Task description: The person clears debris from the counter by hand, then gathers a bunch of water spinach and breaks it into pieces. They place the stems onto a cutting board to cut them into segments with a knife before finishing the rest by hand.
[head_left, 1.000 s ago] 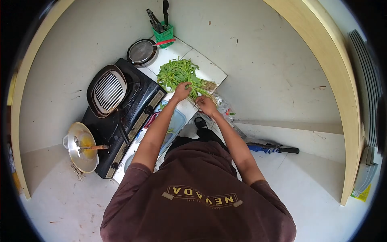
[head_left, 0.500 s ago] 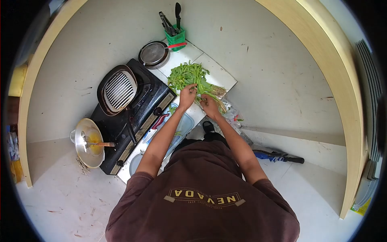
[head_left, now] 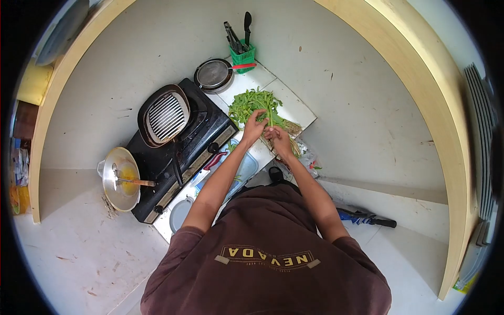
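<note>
A bundle of leafy greens (head_left: 247,103) lies on the white tiled counter, its leaves to the left and its root ends to the right. My left hand (head_left: 254,127) is over the near side of the bundle, its fingers curled round green stems. Close on its right, my right hand (head_left: 278,138) pinches stems near their lower part. The fingertips of both hands are almost touching. A blue tray (head_left: 248,166) with some green pieces and a red chili (head_left: 216,160) beside it are under and left of my left forearm.
A black stove (head_left: 202,126) with a grill pan (head_left: 167,115) stands left. Beyond it are a strainer (head_left: 212,73) and a green basket (head_left: 243,59) of utensils. A pan (head_left: 122,195) with yellow contents is at far left, a grey lid (head_left: 181,214) nearer, a plastic bag (head_left: 310,160) right.
The camera view has shifted, so the scene appears a little to the right. My two hands have come closer together over the stems.
</note>
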The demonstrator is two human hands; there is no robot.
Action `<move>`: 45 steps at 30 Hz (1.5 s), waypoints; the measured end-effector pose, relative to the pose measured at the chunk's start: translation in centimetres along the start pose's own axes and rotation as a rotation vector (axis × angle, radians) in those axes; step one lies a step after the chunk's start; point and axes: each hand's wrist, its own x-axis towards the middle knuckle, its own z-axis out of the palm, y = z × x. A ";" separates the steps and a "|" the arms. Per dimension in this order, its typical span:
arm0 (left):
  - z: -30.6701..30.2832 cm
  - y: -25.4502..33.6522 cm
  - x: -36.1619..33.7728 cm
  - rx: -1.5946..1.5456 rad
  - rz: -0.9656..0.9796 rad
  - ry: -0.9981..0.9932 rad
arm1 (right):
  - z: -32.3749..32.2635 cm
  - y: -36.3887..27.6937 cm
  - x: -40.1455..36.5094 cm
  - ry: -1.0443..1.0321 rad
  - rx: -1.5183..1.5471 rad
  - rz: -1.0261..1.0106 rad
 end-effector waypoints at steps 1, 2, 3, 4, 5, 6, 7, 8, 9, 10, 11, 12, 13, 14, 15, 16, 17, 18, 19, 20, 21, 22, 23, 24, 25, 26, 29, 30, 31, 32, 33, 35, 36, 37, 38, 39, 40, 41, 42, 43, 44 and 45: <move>0.2 0.3 0.0 0.041 0.097 0.060 | -0.2 -0.6 -0.2 0.001 -0.002 -0.009; 0.1 0.7 0.0 -0.042 0.013 0.039 | -0.4 -1.1 -0.6 0.003 -0.003 -0.017; 0.1 1.1 0.1 -0.125 -0.070 0.017 | -0.7 -1.4 -0.9 0.007 -0.005 -0.025; 0.1 1.6 0.2 -0.209 -0.153 -0.006 | -0.9 -1.8 -1.2 0.005 -0.044 -0.024; 0.2 2.0 0.3 -0.273 -0.177 -0.015 | -1.1 -2.0 -1.6 0.003 -0.084 -0.021; 0.4 2.2 0.6 -0.338 -0.202 -0.024 | -1.3 -2.0 -2.1 0.001 -0.123 -0.017; 0.5 2.4 0.7 -0.402 -0.226 -0.032 | -1.6 -2.1 -2.6 -0.011 -0.166 -0.025; 0.6 2.6 0.7 -0.445 -0.215 -0.035 | -1.8 -2.1 -3.1 -0.024 -0.209 -0.033; 0.6 3.7 0.4 -0.488 -0.204 -0.038 | -1.9 -2.2 -3.6 -0.037 -0.252 -0.042; 0.7 4.4 0.2 -0.530 -0.192 -0.041 | -2.0 -2.4 -4.1 -0.052 -0.270 -0.052; 0.7 5.1 -0.2 -0.528 -0.178 -0.045 | -2.1 -2.6 -4.7 -0.066 -0.289 -0.062; 0.6 5.6 -0.5 -0.526 -0.163 -0.048 | -2.2 -3.0 -5.2 -0.080 -0.307 -0.071; 0.4 6.1 -1.0 -0.524 -0.149 -0.051 | -2.3 -3.4 -5.7 -0.091 -0.313 -0.051; 0.3 6.6 -1.6 -0.539 -0.137 -0.063 | -2.4 -3.8 -6.1 -0.102 -0.318 -0.031; 0.1 7.2 -2.4 -0.555 -0.125 -0.074 | -2.4 -4.2 -6.4 -0.114 -0.323 -0.012; -0.2 7.6 -3.3 -0.570 -0.113 -0.084 | -2.3 -5.0 -6.8 -0.105 -0.362 -0.067; -0.5 8.0 -4.2 -0.581 -0.095 -0.104 | -2.2 -5.8 -7.2 -0.098 -0.401 -0.123; -0.9 8.3 -5.1 -0.591 -0.077 -0.121 | -2.1 -6.6 -7.4 -0.092 -0.440 -0.179; -1.1 8.6 -6.1 -0.602 -0.060 -0.137 | -2.0 -7.2 -7.4 -0.086 -0.384 -0.175; -1.3 8.8 -7.1 -0.591 -0.069 -0.108 | -1.8 -7.7 -7.3 -0.081 -0.327 -0.170; -1.4 9.3 -8.1 -0.579 -0.076 -0.077 | -1.6 -8.3 -7.1 -0.077 -0.270 -0.166; -1.5 9.7 -8.9 -0.568 -0.082 -0.046 | -1.3 -9.1 -6.9 -0.048 -0.250 -0.197; -1.6 10.0 -9.8 -0.572 -0.040 -0.016 | -0.7 -9.9 -6.7 -0.019 -0.230 -0.227; -1.8 10.2 -10.5 -0.542 -0.015 -0.014 | -0.1 -10.8 -6.6 0.008 -0.209 -0.257; -2.1 10.4 -11.3 -0.512 0.009 -0.011 | 0.5 -12.0 -6.7 0.000 -0.147 -0.240; -2.3 10.5 -11.8 -0.481 0.034 -0.008 | 1.2 -12.8 -6.7 -0.028 -0.078 -0.223; -2.8 11.0 -13.5 -0.362 0.041 0.057 | 2.8 -14.0 -6.7 -0.102 0.057 -0.146; -3.0 11.5 -14.1 -0.321 0.049 0.071 | 3.3 -14.4 -6.7 -0.104 0.028 -0.177; -3.3 12.0 -14.7 -0.279 0.042 0.094 | 3.8 -15.0 -6.6 -0.107 -0.001 -0.208; -3.5 11.8 -15.1 -0.292 0.048 0.140 | 4.2 -15.3 -6.5 -0.109 -0.030 -0.241; -3.6 11.7 -15.5 -0.305 0.055 0.187 | 4.6 -15.1 -6.4 -0.114 -0.008 -0.226; -4.0 11.6 -16.2 -0.339 0.046 0.266 | 5.4 -14.3 -6.1 -0.122 0.033 -0.196; -4.2 11.7 -16.5 -0.360 0.028 0.298 | 5.7 -14.4 -6.1 -0.141 0.013 -0.201; -4.3 11.8 -16.8 -0.383 0.012 0.330 | 6.0 -14.5 -6.1 -0.159 -0.008 -0.206; -4.6 11.3 -17.1 -0.395 0.013 0.338 | 6.3 -14.5 -6.2 -0.178 -0.029 -0.209; -4.8 10.8 -17.3 -0.407 0.014 0.345 | 6.5 -14.2 -6.2 -0.194 -0.045 -0.231; -5.0 10.4 -17.4 -0.420 0.016 0.352 | 6.8 -13.8 -6.1 -0.211 -0.060 -0.256; -5.0 10.0 -17.6 -0.434 0.014 0.384 | 7.1 -13.5 -5.9 -0.228 -0.076 -0.280; -4.9 10.2 -17.8 -0.449 0.010 0.415 | 7.3 -13.4 -5.9 -0.243 -0.093 -0.294; -4.8 10.2 -17.9 -0.463 0.006 0.445 | 7.5 -13.4 -5.8 -0.257 -0.109 -0.309; -4.7 10.1 -18.0 -0.512 -0.015 0.481 | 7.7 -13.3 -5.8 -0.272 -0.126 -0.323; -4.6 9.9 -18.1 -0.561 -0.036 0.518 | 7.9 -13.6 -5.9 -0.299 -0.166 -0.352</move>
